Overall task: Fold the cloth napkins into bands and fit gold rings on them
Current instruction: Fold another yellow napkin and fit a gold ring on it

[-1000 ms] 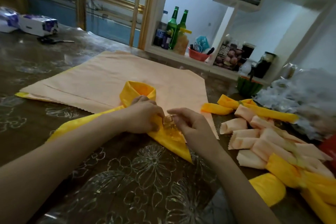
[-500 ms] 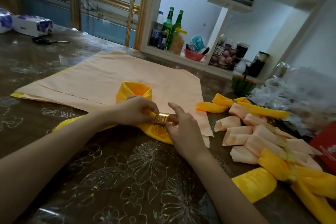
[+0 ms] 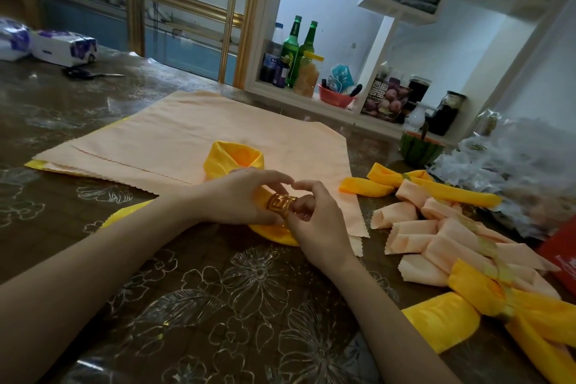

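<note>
Mid-worktop (image 3: 187,305), the left hand (image 3: 246,196) grips the yellow napkin (image 3: 232,157) bunched narrow so the right hand (image 3: 314,224), its grip pinching the gold ring (image 3: 280,205), can slide it along; finished bands (image 3: 405,215) lie at three o'clock.

A stack of flat cloths (image 3: 187,140) lay mid-table (image 3: 156,305), reaching toward the far edge. The folded napkin (image 3: 232,157) rested on the stack's near right part, with its looped end farther off and its other end spilling onto the table nearer the person. The ring (image 3: 280,206) sat around it, with the left hand (image 3: 243,196) holding the napkin just left of it and the right hand (image 3: 314,227) pinching it from the right. To the right lay a heap of ringed napkins (image 3: 436,243), with plastic bags (image 3: 514,165) behind. Scissors (image 3: 90,73) and tissue packs (image 3: 62,47) lay far left. Bottles (image 3: 293,50) stood on a shelf (image 3: 296,101) beyond the table.
</note>
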Available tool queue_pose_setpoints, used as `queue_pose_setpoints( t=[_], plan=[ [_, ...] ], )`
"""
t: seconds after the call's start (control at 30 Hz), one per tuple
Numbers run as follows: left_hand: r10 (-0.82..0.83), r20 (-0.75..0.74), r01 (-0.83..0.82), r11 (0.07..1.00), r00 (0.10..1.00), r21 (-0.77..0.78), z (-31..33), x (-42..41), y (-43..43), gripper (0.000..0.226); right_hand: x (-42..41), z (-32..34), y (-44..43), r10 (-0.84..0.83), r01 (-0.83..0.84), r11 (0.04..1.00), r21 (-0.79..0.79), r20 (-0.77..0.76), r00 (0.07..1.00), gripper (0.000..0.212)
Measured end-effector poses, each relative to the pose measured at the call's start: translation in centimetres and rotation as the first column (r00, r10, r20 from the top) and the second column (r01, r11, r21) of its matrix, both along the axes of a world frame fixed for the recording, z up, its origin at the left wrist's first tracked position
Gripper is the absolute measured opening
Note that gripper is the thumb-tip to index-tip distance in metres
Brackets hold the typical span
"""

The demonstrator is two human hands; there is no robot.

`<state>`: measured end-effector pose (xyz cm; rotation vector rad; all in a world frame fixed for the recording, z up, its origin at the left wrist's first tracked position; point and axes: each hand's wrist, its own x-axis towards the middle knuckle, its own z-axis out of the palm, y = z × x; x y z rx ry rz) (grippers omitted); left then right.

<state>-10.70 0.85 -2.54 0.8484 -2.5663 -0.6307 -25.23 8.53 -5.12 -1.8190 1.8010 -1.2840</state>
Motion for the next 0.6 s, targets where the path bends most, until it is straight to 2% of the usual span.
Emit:
queue_pose_setpoints(
  t=[0.1,0.37,0.5,0.6],
  plan=[
    [0.043,0.003,-0.043,0.998,0.999,-0.047,-0.3,-0.1,0.0,0.059,-0.1,0.0,0.1,-0.008,0.009,1.000,-0.025,0.014,1.000,0.038],
    [0.058,0.011,-0.058,0.997,0.998,-0.054,0.2,0.0,-0.1,0.053,1.1,0.0,0.3,0.060,-0.060,0.997,-0.043,-0.017,0.998,0.030],
    [0.036,-0.027,-0.036,0.999,0.999,-0.018,0.6,0.4,-0.3,0.052,1.5,0.1,0.3,-0.012,0.005,0.991,-0.133,-0.053,0.999,0.029],
    [0.004,-0.047,-0.002,0.999,0.999,0.034,1.0,0.8,-0.4,0.050,1.8,0.1,0.2,-0.059,0.056,0.982,-0.180,-0.013,0.998,0.028]
  ],
)
